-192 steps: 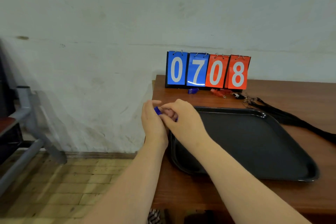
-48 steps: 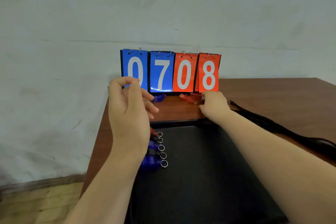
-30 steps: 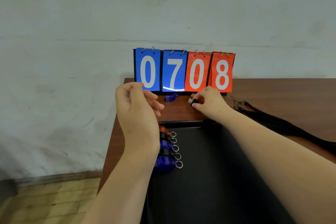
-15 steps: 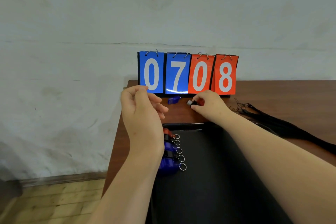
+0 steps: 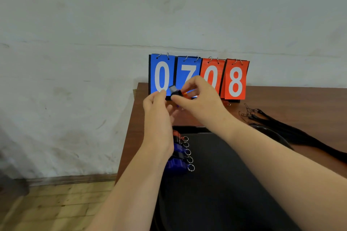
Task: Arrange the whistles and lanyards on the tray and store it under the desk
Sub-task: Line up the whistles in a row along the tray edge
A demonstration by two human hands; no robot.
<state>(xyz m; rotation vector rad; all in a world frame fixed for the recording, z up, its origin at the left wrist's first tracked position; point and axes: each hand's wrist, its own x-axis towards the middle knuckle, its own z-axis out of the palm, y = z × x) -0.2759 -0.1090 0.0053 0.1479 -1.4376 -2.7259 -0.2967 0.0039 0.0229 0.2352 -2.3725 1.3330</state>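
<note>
White numerals 0, 7, 0, 8 mark a scoreboard (image 5: 234,80) of two blue cards and two orange-red ones, set against a pale grey-white wall (image 5: 93,24) with darker stains. The raised whistle (image 5: 175,92) is black and orange-red with a grey tip. On the black tray (image 5: 216,174), a row of whistles (image 5: 178,163) runs red, black, blue, black, blue, with silver rings. Black lanyards (image 5: 281,127) cross the reddish-brown desk (image 5: 300,103); the floor (image 5: 56,208) is yellow-tan wood.

The flip scoreboard (image 5: 206,67) reads 0 7 on blue, 0 8 on red.

Whistles (image 5: 177,153) line the left edge of the black tray (image 5: 225,184) — lanyards (image 5: 293,133) alongside.
</note>
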